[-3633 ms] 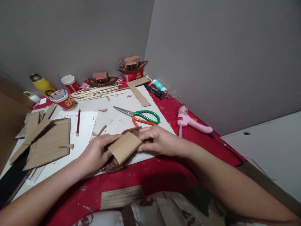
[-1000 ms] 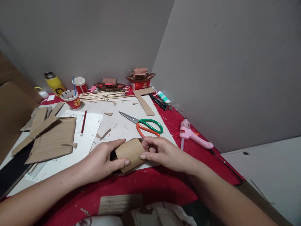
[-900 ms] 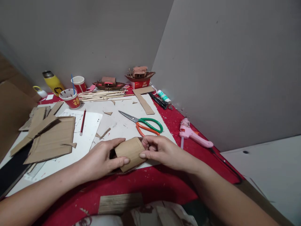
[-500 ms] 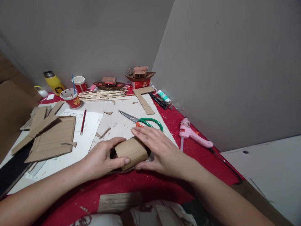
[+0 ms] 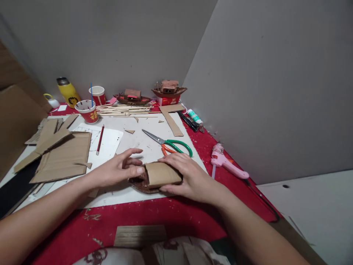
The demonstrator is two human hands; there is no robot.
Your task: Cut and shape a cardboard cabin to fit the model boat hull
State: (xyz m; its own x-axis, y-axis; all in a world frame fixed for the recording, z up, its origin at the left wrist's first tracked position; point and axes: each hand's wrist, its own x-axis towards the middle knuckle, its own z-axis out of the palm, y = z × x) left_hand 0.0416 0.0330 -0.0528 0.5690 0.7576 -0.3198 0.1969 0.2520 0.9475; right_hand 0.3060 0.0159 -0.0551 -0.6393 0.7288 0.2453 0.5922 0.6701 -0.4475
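A curved piece of tan cardboard (image 5: 163,174) sits like an arched roof on a dark brown boat-shaped base (image 5: 143,187) at the table's near edge. My right hand (image 5: 183,175) wraps over the right end of the cardboard, fingers on its far side and thumb on the near side. At the left end, my left hand (image 5: 124,168) has its fingers apart, thumb tip beside the brown base; whether it touches is unclear. Green and orange-handled scissors (image 5: 168,143) lie just beyond my hands.
Cardboard pieces (image 5: 64,156), a pencil (image 5: 100,140) and drawn paper (image 5: 111,141) lie left. Behind are thin sticks (image 5: 124,109), paper cups (image 5: 87,111), a yellow bottle (image 5: 67,92) and two model boats (image 5: 132,96). A pink glue gun (image 5: 227,163) rests right.
My left hand has let go of the cardboard's left end and moved left, its fingers spreading. The cardboard and base have turned and shifted right with my right hand still on them.
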